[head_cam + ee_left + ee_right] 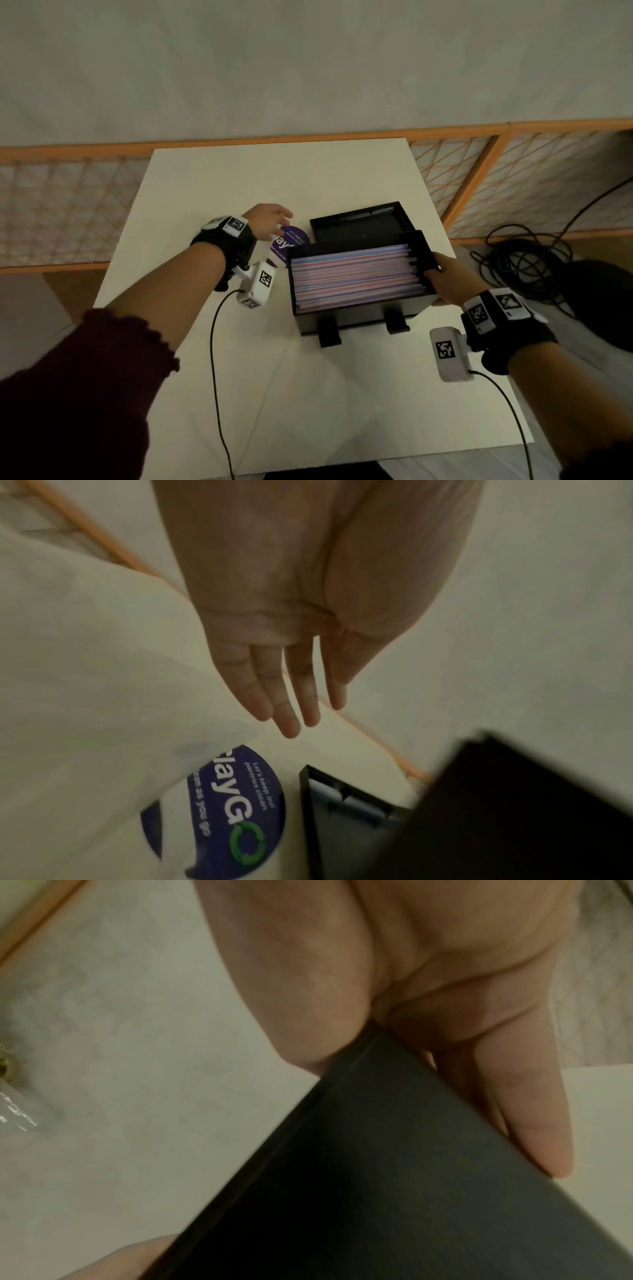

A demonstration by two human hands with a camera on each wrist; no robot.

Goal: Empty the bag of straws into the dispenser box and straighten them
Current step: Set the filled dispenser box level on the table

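The black dispenser box (356, 317) stands on the white table (239, 394), its lid (359, 222) folded open behind it. Pink and blue straws (356, 274) lie lengthwise inside, roughly parallel. My right hand (442, 277) grips the box's right end wall (377, 1177), thumb over the rim and fingers (534, 1123) on the outside. My left hand (270, 222) hovers left of the lid with fingers (291, 691) straight, holding nothing. Below it lies a round purple label (240, 813), partly covered by a pale sheet (85, 669) that may be the bag.
A wooden lattice screen (68, 205) runs behind the table. Black cables (524, 260) are coiled on the floor to the right. A thin black wire (215, 359) trails from my left wrist across the table front.
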